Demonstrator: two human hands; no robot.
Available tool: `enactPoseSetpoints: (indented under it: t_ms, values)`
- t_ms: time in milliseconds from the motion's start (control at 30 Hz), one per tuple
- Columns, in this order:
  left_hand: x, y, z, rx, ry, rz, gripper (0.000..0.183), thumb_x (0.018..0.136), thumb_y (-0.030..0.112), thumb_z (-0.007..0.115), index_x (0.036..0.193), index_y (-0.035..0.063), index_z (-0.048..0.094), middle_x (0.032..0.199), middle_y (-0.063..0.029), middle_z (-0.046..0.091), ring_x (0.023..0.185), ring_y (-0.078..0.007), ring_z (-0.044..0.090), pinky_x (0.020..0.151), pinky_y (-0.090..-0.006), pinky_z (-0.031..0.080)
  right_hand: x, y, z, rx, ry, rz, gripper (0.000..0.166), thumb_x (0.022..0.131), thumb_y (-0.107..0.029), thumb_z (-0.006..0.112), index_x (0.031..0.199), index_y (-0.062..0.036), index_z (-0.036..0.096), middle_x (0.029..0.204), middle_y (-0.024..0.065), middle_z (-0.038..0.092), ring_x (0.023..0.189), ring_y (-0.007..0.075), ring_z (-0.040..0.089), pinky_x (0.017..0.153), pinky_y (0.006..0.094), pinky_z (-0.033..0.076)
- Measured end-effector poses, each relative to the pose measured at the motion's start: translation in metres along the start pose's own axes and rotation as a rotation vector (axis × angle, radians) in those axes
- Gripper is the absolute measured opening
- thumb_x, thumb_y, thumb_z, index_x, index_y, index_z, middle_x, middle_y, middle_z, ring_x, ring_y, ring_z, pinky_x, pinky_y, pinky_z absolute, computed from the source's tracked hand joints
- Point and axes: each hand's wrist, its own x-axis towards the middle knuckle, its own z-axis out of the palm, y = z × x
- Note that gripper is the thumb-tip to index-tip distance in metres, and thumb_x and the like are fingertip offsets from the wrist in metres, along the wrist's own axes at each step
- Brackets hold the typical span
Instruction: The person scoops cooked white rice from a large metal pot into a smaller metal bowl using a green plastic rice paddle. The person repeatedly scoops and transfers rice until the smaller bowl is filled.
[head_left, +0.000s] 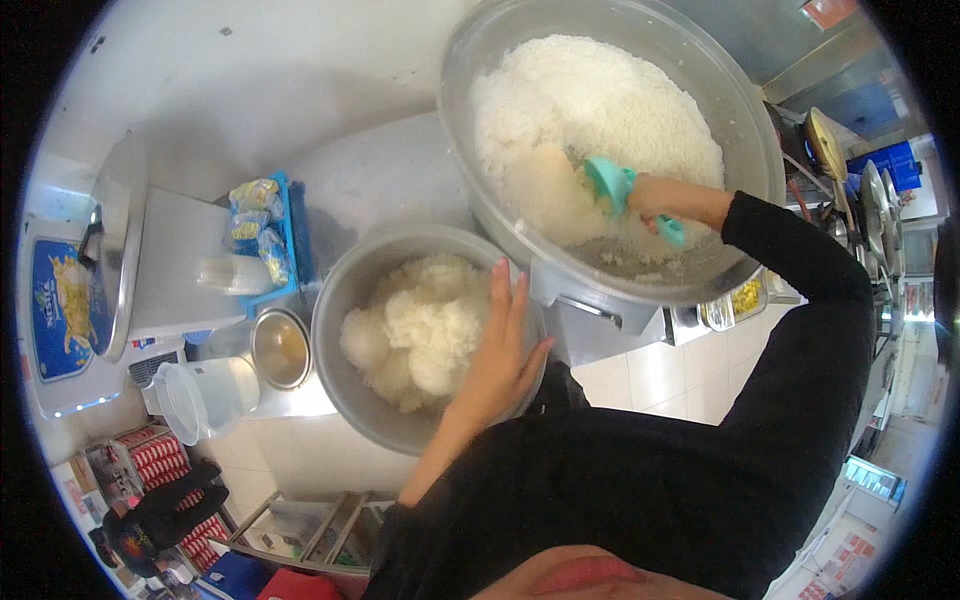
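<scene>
My right hand (664, 201) grips a teal plastic scoop (609, 180), its bowl against the white rice (600, 97) inside a large metal pot (739, 124). Grey metal shows through at the near side of that pot's bottom. Below and to the left stands a smaller metal pot (327, 322) with clumps of white rice (435, 334) in it. Across its right rim lies my left hand (504, 356), fingers apart and holding nothing. The two pots stand close together.
Left of the small pot are a metal bowl (281, 349), a clear plastic pitcher (202, 397), stacked plastic cups (236, 274) and a blue tray (294, 240) with bagged items. A large metal lid (124, 255) leans farther left. Pans (825, 142) sit at right; another person (154, 517) is at lower left.
</scene>
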Motion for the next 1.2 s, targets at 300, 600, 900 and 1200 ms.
enactPoseSetpoints:
  t_ms: [300,600,900,1200]
  values:
    - [0.009,-0.024,0.013,-0.066,-0.158,-0.210,0.075,0.078,0.002,0.061,0.139,-0.0016,0.017,0.135,-0.0277,0.029,0.122,-0.0429,0.033,0.100,-0.0433,0.032,0.046,-0.078,0.005,-0.303,-0.207,-0.264,0.041,0.078,-0.002,0.046,0.118,0.0064,0.042,0.063,0.0147,0.055,0.045,0.0212,0.053,0.040,0.0351,0.043]
    - [0.008,-0.014,0.003,-0.116,-0.124,-0.370,0.074,0.079,-0.002,0.055,0.142,-0.0011,0.016,0.137,-0.0290,0.034,0.125,-0.0412,0.037,0.102,-0.0432,0.032,0.038,-0.076,-0.006,-0.191,-0.519,-0.308,0.026,0.078,-0.006,0.053,0.102,0.0032,0.052,0.060,0.0054,0.050,0.041,0.0141,0.042,0.038,0.0279,0.036]
    - [-0.040,-0.020,-0.061,0.048,0.289,-0.144,0.080,0.076,-0.013,0.047,0.146,0.0058,0.014,0.152,-0.0131,0.011,0.140,-0.0262,0.012,0.114,-0.0382,0.012,-0.078,-0.075,-0.051,0.325,-0.519,0.062,0.011,0.082,-0.004,0.053,0.072,-0.0030,0.049,0.051,-0.0041,0.036,0.040,0.0057,0.034,0.033,0.0221,0.025]
    - [-0.149,0.017,-0.143,-0.305,0.940,0.113,0.031,0.089,-0.001,0.048,0.119,-0.0039,0.047,0.112,-0.0185,0.056,0.103,-0.0333,0.058,0.095,-0.0430,0.040,-0.208,-0.223,0.095,0.081,0.465,-0.454,0.027,0.088,-0.014,0.051,0.111,-0.0011,0.045,0.055,0.0045,0.046,0.041,0.0169,0.045,0.037,0.0296,0.034]
